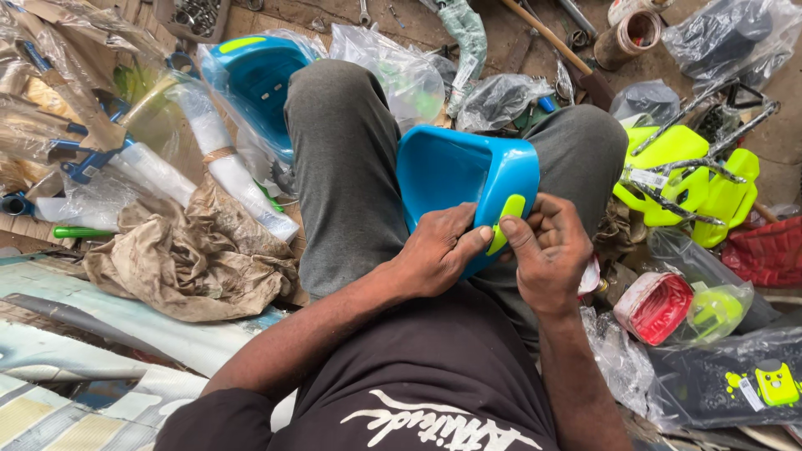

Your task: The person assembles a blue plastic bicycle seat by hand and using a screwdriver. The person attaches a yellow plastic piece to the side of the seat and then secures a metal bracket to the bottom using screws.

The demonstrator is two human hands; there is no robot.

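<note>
Amid cluttered workshop floor (pixel 501 33), both hands (pixel 493 250) grip blue seat (pixel 455 171).

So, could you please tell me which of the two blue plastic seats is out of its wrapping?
The blue seat on the lap, gripped by both hands; the other lies bagged.

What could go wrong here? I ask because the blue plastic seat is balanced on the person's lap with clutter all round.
1. The blue seat rests only on the knees, steadied by the left hand; it might slip off sideways.
2. The small lime-green piece is pinched at the seat's edge by the right hand; if dropped, it could vanish among the plastic bags on the floor.
</note>
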